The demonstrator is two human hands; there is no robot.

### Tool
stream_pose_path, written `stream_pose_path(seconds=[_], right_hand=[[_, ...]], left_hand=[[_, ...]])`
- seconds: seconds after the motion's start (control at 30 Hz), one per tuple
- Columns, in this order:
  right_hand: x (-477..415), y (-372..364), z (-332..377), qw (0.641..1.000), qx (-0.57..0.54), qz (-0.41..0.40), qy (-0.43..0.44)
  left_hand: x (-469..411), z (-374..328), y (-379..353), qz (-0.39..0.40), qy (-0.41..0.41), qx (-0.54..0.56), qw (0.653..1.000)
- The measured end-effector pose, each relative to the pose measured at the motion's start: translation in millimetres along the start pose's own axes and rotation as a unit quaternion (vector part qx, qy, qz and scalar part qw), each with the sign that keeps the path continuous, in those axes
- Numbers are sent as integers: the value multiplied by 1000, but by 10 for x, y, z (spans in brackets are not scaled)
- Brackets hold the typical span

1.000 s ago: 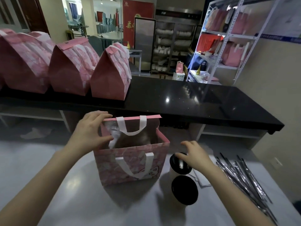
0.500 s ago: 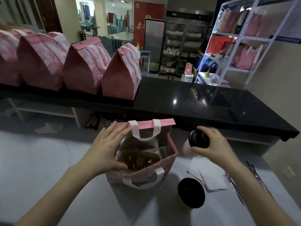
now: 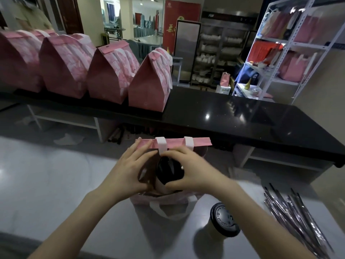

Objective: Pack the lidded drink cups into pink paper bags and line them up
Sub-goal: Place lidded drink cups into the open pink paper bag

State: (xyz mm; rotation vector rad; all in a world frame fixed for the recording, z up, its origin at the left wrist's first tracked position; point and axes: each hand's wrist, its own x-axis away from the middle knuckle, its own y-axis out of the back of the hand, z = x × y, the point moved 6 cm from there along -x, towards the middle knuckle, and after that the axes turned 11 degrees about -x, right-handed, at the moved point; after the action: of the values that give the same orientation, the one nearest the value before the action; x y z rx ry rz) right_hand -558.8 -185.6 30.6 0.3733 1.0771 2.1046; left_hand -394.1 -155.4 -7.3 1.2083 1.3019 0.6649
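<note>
one open pink bag [image 3: 173, 144] is standing near the far edge of the white desk [image 3: 56, 184], about midway along it, its mouth facing up and its white handles hanging over the rims. one cup [image 3: 169, 171] with a black lid is sitting in that mouth, its pale body partly down inside between the bag's walls. whether it is reaching the bottom cannot be told.

the right hand [image 3: 194, 172] is gripping this cup, fingers and thumb curling round the lid from the right side. the left hand [image 3: 127, 172] is lying just beside the cup with its fingers stretched out flat against the bag's left side, tips touching the far rim — pressing, not clutching.

a second cup [image 3: 224, 224] is standing upright on the desk toward its near right part, outside any bag and apart from both hands. that is making two cups in all. a bundle of wrapped straws [image 3: 295, 217] is lying along the desk's right edge — too many and too blurred to count.

beyond the desk, four closed bags [image 3: 110, 75] are standing in a row, side by side, along the left half of the black counter [image 3: 242, 124]. their tops are folded shut, so what is inside is hidden.
</note>
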Motion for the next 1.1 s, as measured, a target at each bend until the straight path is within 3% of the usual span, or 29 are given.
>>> stream_pose_path(seconds=[0.27,0.53,0.87,1.1], right_hand=[[-331,-514,-378,996,57,-38,-51],[-517,-703,-484,994,76,-47,-65],[-609,-902,-580,990,117,-25,-77],[-724,-865,-646,987,120,15,-102]], left_hand=[[176,113,-20,17,8,-21,1000],[217,197,-211,91,40,-64,993],[154,396,-381,130,53,3,990],[123,469,-394,151,59,115,980]])
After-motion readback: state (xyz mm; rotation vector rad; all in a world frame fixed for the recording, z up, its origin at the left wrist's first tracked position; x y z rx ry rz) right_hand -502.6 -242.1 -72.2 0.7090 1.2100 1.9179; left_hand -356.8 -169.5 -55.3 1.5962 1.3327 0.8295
